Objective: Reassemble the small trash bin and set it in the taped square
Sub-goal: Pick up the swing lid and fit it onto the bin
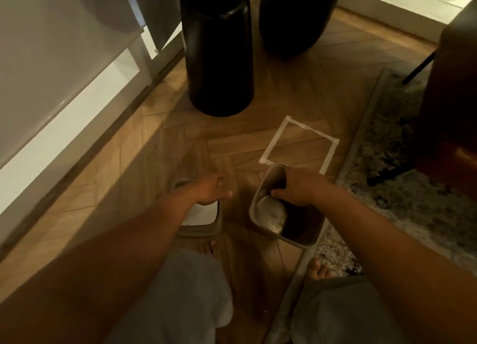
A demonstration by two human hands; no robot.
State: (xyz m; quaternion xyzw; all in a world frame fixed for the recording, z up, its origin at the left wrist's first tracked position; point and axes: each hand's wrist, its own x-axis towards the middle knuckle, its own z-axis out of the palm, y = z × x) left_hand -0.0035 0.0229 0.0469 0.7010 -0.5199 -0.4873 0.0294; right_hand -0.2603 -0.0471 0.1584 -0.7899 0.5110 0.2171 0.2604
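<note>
A small grey bin body (268,216) stands on the wood floor, open side up, its inside dark and shiny. My right hand (299,187) grips its far rim, fingers inside and thumb outside. To the left lies the bin's lid frame with a white flap (204,216). My left hand (213,190) rests on its far edge, fingers curled over it. A taped square (300,143) of white tape is on the floor just beyond the bin body, with nothing inside it.
Two tall black vases (219,52) (296,16) stand beyond the square. A patterned rug (387,183) borders the right side, with a dark chair (449,98) on it. White cabinets (64,72) run along the left. My bare feet and knees are below.
</note>
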